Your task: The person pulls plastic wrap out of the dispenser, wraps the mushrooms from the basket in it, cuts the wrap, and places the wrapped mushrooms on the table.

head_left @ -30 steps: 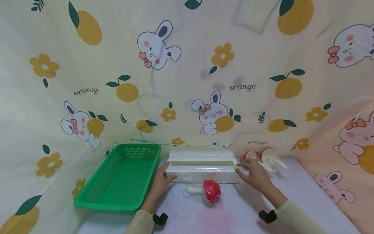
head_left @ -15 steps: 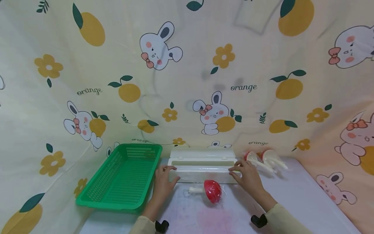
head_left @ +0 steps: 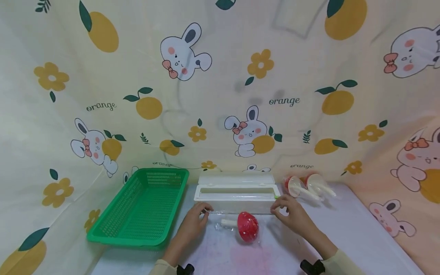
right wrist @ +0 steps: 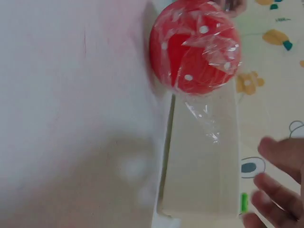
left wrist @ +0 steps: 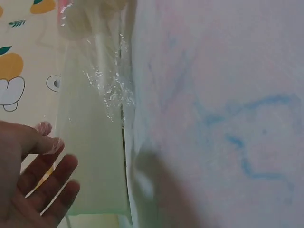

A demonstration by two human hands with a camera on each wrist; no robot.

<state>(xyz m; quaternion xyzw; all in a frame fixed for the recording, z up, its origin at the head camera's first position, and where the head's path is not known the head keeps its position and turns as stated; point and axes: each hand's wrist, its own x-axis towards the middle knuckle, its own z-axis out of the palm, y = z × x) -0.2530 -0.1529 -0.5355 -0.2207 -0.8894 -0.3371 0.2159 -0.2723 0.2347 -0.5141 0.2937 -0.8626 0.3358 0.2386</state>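
A white cling film dispenser box [head_left: 237,206] stands lengthwise at the table's back with its lid raised. My left hand [head_left: 193,222], at its front left corner, pinches clear cling film [left wrist: 115,90] between thumb and forefinger. Opposite, at the front right corner, my right hand [head_left: 293,212] holds its thumb and forefinger close together at the film's other side; the film there is hard to see. A toy mushroom [head_left: 248,227] with a white-dotted red cap and pale stem lies between the hands, in front of the box. Crinkled clear film wraps it.
A green plastic basket [head_left: 137,214] stands left of the box. More mushrooms [head_left: 314,186] in clear film lie to the right, behind my right hand. A patterned cloth [head_left: 220,91] hangs behind the white-covered table [head_left: 343,225].
Both hands have come from the box's ends and top down to its front lower edge, the film drawn forward with them. The mushroom, box and basket have stayed in place.
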